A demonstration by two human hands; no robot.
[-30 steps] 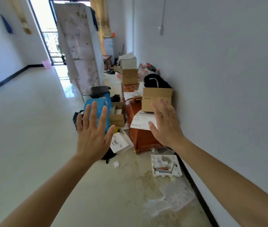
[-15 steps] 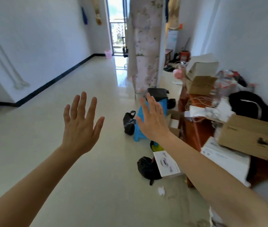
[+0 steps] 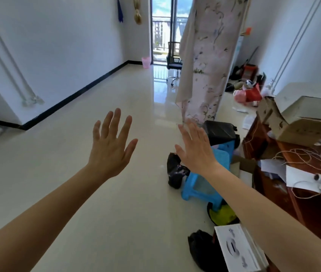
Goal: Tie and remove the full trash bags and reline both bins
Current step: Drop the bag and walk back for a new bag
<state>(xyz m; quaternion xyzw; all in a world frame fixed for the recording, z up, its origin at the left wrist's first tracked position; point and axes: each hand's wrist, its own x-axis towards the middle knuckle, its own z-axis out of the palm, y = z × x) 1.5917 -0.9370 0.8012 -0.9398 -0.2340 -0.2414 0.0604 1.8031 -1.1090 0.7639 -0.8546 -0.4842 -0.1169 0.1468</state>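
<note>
Holding left grip (image 3: pixel 110 152) and right grip (image 3: pixel 197 152) up over the pale floor (image 3: pixel 77 173), fingers straight, nothing in either. Just past the right grip, behind a blue stool (image 3: pixel 200 185), a black-bagged bin (image 3: pixel 219 131); just beside the stool's left, a black trash bag (image 3: pixel 175 171), with another black bag (image 3: pixel 200 250) near a white box (image 3: pixel 238 248) at the lower edge. Far off by the balcony door (image 3: pixel 160 30), a pink bin (image 3: pixel 146 62).

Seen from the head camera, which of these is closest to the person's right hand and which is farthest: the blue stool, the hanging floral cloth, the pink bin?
1. blue stool: on the floor, just under and past the right hand.
2. hanging floral cloth: further down the room, ahead of the hand.
3. pink bin: at the far end, by the wall left of the balcony door.
</note>
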